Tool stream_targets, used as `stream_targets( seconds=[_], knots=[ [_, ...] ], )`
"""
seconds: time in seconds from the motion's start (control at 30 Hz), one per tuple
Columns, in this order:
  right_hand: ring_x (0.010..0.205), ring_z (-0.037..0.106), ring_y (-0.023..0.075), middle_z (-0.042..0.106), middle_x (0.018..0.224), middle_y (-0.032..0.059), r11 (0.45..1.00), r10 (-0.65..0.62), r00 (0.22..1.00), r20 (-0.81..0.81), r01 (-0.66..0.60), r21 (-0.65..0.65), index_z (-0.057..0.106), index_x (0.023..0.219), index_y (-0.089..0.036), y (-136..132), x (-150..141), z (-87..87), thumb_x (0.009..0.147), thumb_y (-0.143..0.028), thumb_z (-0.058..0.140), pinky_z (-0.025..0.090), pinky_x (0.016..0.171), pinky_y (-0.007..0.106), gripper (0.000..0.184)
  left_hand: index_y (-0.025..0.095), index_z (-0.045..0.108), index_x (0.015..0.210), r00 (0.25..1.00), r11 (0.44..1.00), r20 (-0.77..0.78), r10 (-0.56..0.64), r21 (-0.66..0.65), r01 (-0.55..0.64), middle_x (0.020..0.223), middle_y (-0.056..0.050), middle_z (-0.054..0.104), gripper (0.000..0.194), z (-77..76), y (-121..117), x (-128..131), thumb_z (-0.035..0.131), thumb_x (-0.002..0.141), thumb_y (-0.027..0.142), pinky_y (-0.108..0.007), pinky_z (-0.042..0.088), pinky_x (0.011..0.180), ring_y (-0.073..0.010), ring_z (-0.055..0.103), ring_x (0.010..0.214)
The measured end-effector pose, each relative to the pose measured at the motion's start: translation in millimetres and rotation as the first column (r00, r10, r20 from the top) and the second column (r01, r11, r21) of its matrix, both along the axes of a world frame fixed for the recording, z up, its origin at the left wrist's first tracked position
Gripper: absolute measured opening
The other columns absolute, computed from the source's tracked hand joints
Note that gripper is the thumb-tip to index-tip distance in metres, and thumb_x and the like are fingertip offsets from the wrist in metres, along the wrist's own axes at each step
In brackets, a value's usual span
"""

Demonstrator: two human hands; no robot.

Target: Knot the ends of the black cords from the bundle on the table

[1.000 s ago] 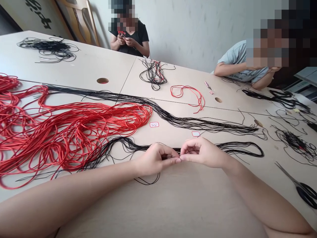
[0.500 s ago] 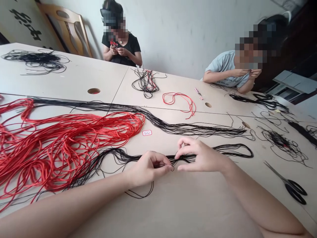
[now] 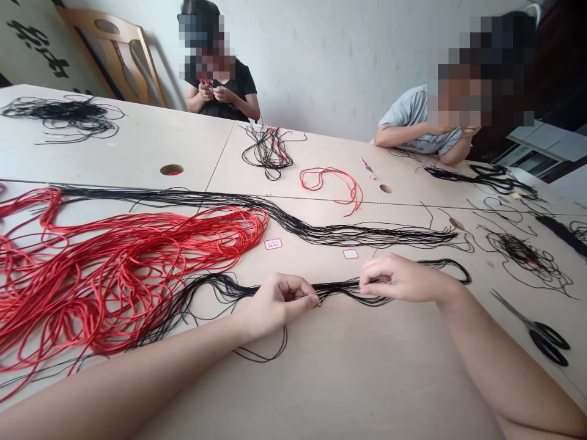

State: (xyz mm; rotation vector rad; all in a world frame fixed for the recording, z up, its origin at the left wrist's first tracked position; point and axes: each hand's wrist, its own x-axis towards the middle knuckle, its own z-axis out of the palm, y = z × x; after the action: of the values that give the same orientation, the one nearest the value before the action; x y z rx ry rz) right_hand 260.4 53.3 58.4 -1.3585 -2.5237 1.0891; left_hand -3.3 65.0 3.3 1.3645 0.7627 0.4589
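**Inspector:** One table (image 3: 367, 373) before you. Where does the work lie?

**Operator:** My black cords (image 3: 339, 288) run left to right along the near side, leading out from the red cords (image 3: 114, 275).

**Inspector:** Your hands?

**Operator:** Apart, both on the bundle.

**Inspector:** Noted: your left hand (image 3: 277, 305) pinches it toward the red end, your right hand (image 3: 398, 278) pinches further along, with a short stretch of cord between them.

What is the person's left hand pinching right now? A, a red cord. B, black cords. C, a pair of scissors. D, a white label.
B: the left hand pinches the black cords between its fingers, and the red cord lies apart from it.
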Motion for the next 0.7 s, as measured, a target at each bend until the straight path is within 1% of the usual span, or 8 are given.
stream_targets(
  seconds=[0.07, 0.13, 0.2, 0.27, 0.37, 0.43, 0.5, 0.7],
  knots=[
    [0.052, 0.045, 0.0086, 0.057, 0.063, -0.0010, 0.993, -0.041, 0.999, 0.014, 0.042, -0.108, 0.063, 0.073, -0.018, -3, 16, 0.3, 0.086, -0.036, 0.052, 0.034, 0.047, 0.021, 0.025, 0.010, 0.063, 0.073, 1.000, 1.000, 0.013, 0.004, -0.005, -0.004, 0.057, 0.002, 0.048, 0.025, -0.1, 0, 0, 0.062, 0.076, 0.035, -0.020, 0.020, 0.043, -0.0050, 0.031, 0.049],
    [0.054, 0.046, 0.0089, 0.056, 0.063, -0.0010, 0.983, -0.083, 0.996, 0.024, 0.086, -0.162, 0.063, 0.073, -0.018, -7, 33, -0.8, 0.086, -0.038, 0.052, 0.035, 0.048, 0.021, 0.026, 0.010, 0.063, 0.072, 1.000, 1.000, 0.014, 0.008, -0.012, -0.008, 0.058, 0.002, 0.049, 0.024, 0.3, 0, 0, 0.062, 0.076, 0.034, -0.020, 0.021, 0.044, -0.0049, 0.031, 0.050],
    [0.059, 0.048, 0.0103, 0.057, 0.067, 0.0002, 0.982, -0.133, 0.991, 0.025, 0.135, -0.136, 0.064, 0.074, -0.018, -12, 53, -2.7, 0.085, -0.038, 0.053, 0.037, 0.052, 0.022, 0.025, 0.009, 0.063, 0.072, 1.000, 1.000, 0.016, 0.010, -0.014, -0.010, 0.059, 0.001, 0.050, 0.024, 0.6, 0, 0, 0.062, 0.075, 0.034, -0.020, 0.023, 0.046, -0.0052, 0.033, 0.051],
    [0.060, 0.047, 0.0112, 0.056, 0.069, 0.0015, 0.981, -0.179, 0.983, 0.030, 0.181, -0.070, 0.064, 0.075, -0.018, -18, 74, -5.0, 0.086, -0.037, 0.054, 0.038, 0.053, 0.024, 0.024, 0.009, 0.063, 0.073, 1.000, 1.000, 0.019, 0.010, -0.011, -0.010, 0.059, 0.001, 0.050, 0.025, 0.4, 1, 0, 0.062, 0.075, 0.034, -0.020, 0.024, 0.046, -0.0054, 0.034, 0.052],
    [0.062, 0.047, 0.0126, 0.054, 0.069, 0.0037, 0.970, -0.240, 0.970, 0.028, 0.241, -0.012, 0.062, 0.072, -0.018, -26, 106, -8.5, 0.087, -0.038, 0.053, 0.040, 0.057, 0.027, 0.027, 0.010, 0.063, 0.074, 1.000, 1.000, 0.006, 0.013, -0.020, -0.013, 0.052, 0.005, 0.043, 0.024, 0.1, 2, -1, 0.062, 0.076, 0.034, -0.019, 0.020, 0.043, -0.0040, 0.029, 0.047],
    [0.065, 0.050, 0.0134, 0.054, 0.071, 0.0062, 0.955, -0.295, 0.955, 0.024, 0.296, -0.017, 0.064, 0.072, -0.018, -32, 125, -10.1, 0.087, -0.040, 0.050, 0.041, 0.063, 0.029, 0.030, 0.010, 0.063, 0.073, 1.000, 1.000, -0.008, 0.016, -0.024, -0.016, 0.048, 0.007, 0.039, 0.025, 0.9, 3, -1, 0.062, 0.076, 0.035, -0.018, 0.017, 0.040, -0.0029, 0.025, 0.043],
    [0.069, 0.052, 0.0140, 0.055, 0.075, 0.0085, 0.931, -0.362, 0.932, 0.020, 0.362, -0.050, 0.067, 0.073, -0.018, -37, 140, -10.6, 0.086, -0.044, 0.050, 0.042, 0.067, 0.031, 0.034, 0.011, 0.062, 0.073, 0.999, 0.999, -0.023, 0.022, -0.024, -0.023, 0.047, 0.007, 0.040, 0.025, 3.0, 3, -1, 0.062, 0.076, 0.036, -0.018, 0.016, 0.038, -0.0025, 0.026, 0.040],
    [0.072, 0.054, 0.0154, 0.058, 0.074, 0.0094, 0.833, -0.548, 0.836, -0.028, 0.542, -0.111, 0.069, 0.070, -0.015, -48, 173, -9.3, 0.079, -0.050, 0.054, 0.041, 0.072, 0.033, 0.039, 0.012, 0.061, 0.071, 0.995, 0.998, -0.083, 0.057, -0.001, -0.057, 0.044, 0.007, 0.039, 0.027, 9.8, 5, 0, 0.063, 0.074, 0.038, -0.018, 0.019, 0.037, -0.0033, 0.029, 0.039]
  ],
)
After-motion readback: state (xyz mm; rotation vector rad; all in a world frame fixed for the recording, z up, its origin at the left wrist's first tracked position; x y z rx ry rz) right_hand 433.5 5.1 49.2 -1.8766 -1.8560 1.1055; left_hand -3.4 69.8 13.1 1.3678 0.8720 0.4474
